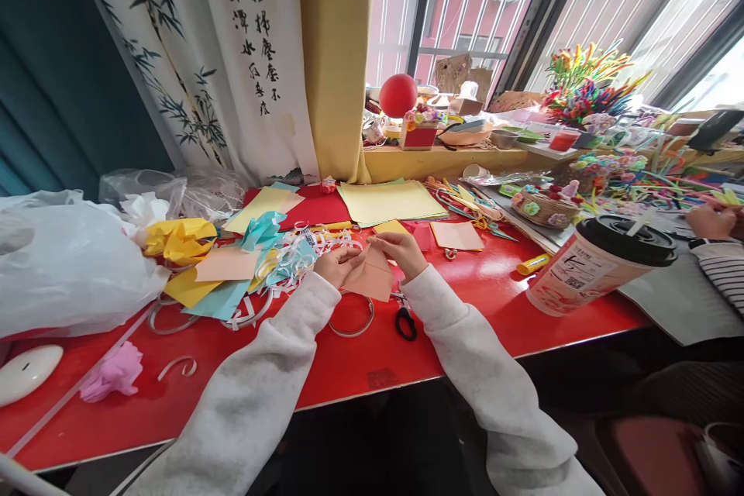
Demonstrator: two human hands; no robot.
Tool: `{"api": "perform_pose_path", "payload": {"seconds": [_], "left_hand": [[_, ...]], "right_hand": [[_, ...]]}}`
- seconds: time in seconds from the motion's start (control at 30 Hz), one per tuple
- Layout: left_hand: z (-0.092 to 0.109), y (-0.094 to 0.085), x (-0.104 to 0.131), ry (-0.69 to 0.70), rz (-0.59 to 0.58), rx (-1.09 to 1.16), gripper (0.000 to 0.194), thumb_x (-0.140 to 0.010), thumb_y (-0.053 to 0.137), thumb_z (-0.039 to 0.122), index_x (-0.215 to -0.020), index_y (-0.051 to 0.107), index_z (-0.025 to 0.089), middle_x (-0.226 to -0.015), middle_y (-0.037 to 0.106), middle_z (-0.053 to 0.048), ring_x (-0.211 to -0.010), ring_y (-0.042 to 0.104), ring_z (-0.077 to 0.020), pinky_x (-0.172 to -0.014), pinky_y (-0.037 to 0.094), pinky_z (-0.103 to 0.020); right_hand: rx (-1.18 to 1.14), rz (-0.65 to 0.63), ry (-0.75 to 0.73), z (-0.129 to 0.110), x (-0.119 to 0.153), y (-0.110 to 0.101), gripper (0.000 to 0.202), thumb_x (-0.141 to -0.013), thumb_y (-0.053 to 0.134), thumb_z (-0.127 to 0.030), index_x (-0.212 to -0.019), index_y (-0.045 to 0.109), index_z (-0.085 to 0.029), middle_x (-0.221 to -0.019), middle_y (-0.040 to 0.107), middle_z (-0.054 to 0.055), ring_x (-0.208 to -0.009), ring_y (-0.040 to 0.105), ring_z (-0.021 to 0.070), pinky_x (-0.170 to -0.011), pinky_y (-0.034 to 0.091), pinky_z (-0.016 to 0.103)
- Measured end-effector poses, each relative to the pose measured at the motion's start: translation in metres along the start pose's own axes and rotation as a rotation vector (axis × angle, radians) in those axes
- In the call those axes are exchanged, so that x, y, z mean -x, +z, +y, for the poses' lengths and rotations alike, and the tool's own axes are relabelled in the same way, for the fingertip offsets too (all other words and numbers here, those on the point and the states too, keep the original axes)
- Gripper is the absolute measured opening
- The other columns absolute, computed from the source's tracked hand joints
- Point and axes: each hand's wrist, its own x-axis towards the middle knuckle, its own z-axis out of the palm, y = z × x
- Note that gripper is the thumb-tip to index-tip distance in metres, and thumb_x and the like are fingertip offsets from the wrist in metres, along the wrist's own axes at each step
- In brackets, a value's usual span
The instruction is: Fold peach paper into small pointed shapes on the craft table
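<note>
Both of my hands meet over the red table, pinching one piece of peach paper [370, 279]. My left hand [339, 265] grips its upper left side, and my right hand [402, 251] holds its top edge, fingertips close together. Directly below the paper lies a metal ring [352, 332]. Black-handled scissors [405, 323] rest under my right wrist, their blades partly hidden. Left of my hands are shredded white strips [294, 252], a teal sheet [224, 300] and another peach sheet [226, 263].
A large lidded cup [587, 271] stands on the right, near a yellow tube [533, 264]. A plastic bag [75, 263] fills the left side, with pink crumpled paper [113, 372] below. Another person's hand [712, 221] is at the far right. Yellow sheets [392, 201] lie behind.
</note>
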Motion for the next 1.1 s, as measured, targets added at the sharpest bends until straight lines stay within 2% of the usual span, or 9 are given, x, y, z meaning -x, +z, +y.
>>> {"api": "perform_pose_path", "payload": {"seconds": [0.23,0.47,0.53,0.6,0.7,0.8,0.97,1.1], "left_hand": [[-0.002,-0.001,0.000,-0.012,-0.069,0.060,0.041,-0.062,0.061,0.045,-0.087,0.061,0.012,-0.088,0.065,-0.009,-0.081,0.060,-0.0201,-0.071,0.046,-0.029],[0.003,-0.002,0.001,-0.078,-0.073,0.127,0.040,-0.058,0.063,0.043,-0.084,0.063,0.012,-0.078,0.066,-0.007,-0.071,0.060,-0.0187,-0.062,0.047,-0.028],[0.004,-0.003,0.001,-0.074,-0.055,0.131,0.039,-0.059,0.063,0.042,-0.085,0.062,0.012,-0.080,0.066,-0.007,-0.073,0.060,-0.0187,-0.064,0.047,-0.028],[0.003,-0.005,0.000,-0.059,-0.043,0.110,0.038,-0.061,0.061,0.042,-0.085,0.063,0.013,-0.084,0.066,-0.006,-0.076,0.060,-0.0186,-0.066,0.046,-0.028],[0.002,-0.007,-0.002,-0.040,-0.031,0.079,0.036,-0.061,0.061,0.042,-0.083,0.063,0.013,-0.083,0.065,-0.006,-0.077,0.059,-0.0182,-0.067,0.046,-0.028],[0.004,-0.007,-0.002,-0.052,-0.038,0.130,0.038,-0.056,0.066,0.040,-0.081,0.062,0.012,-0.079,0.065,-0.006,-0.072,0.059,-0.0174,-0.065,0.046,-0.028],[0.011,-0.007,0.001,-0.116,-0.030,0.178,0.039,-0.053,0.068,0.040,-0.078,0.060,0.012,-0.069,0.064,-0.004,-0.063,0.059,-0.0150,-0.058,0.046,-0.026],[0.008,-0.006,0.000,-0.077,-0.022,0.180,0.043,-0.051,0.069,0.042,-0.080,0.060,0.012,-0.077,0.065,-0.006,-0.071,0.060,-0.0166,-0.065,0.047,-0.028]], "right_hand": [[0.013,-0.004,0.004,0.001,0.001,-0.002,0.031,-0.057,0.064,-0.040,-0.073,0.066,-0.013,-0.064,0.057,0.001,-0.059,0.048,0.0092,-0.057,0.041,0.023],[0.049,-0.012,0.017,0.002,0.000,-0.002,0.039,-0.059,0.061,-0.046,-0.076,0.065,-0.011,-0.061,0.055,0.002,-0.056,0.047,0.0091,-0.050,0.039,0.021],[0.054,-0.060,0.059,0.002,-0.001,-0.002,0.041,-0.058,0.061,-0.047,-0.077,0.064,-0.012,-0.061,0.054,0.002,-0.055,0.047,0.0091,-0.049,0.038,0.021],[0.034,-0.170,0.096,0.002,-0.001,-0.003,0.039,-0.054,0.065,-0.045,-0.077,0.062,-0.014,-0.060,0.054,0.000,-0.055,0.048,0.0095,-0.050,0.038,0.022],[0.036,-0.278,0.085,0.002,-0.002,-0.003,0.033,-0.048,0.070,-0.041,-0.061,0.058,-0.014,-0.055,0.051,-0.002,-0.054,0.048,0.0097,-0.051,0.038,0.022],[0.096,-0.263,0.054,0.002,-0.002,-0.004,0.031,-0.048,0.069,-0.041,-0.053,0.054,-0.014,-0.050,0.049,-0.001,-0.055,0.048,0.0112,-0.049,0.036,0.022],[0.121,-0.296,0.015,-0.002,-0.001,-0.004,0.032,-0.048,0.069,-0.043,-0.060,0.059,-0.015,-0.057,0.053,0.000,-0.062,0.050,0.0140,-0.053,0.037,0.023],[0.177,-0.167,-0.081,-0.003,0.001,0.001,0.036,-0.054,0.062,-0.050,-0.061,0.059,-0.015,-0.059,0.052,0.000,-0.062,0.048,0.0123,-0.053,0.035,0.022]]}}
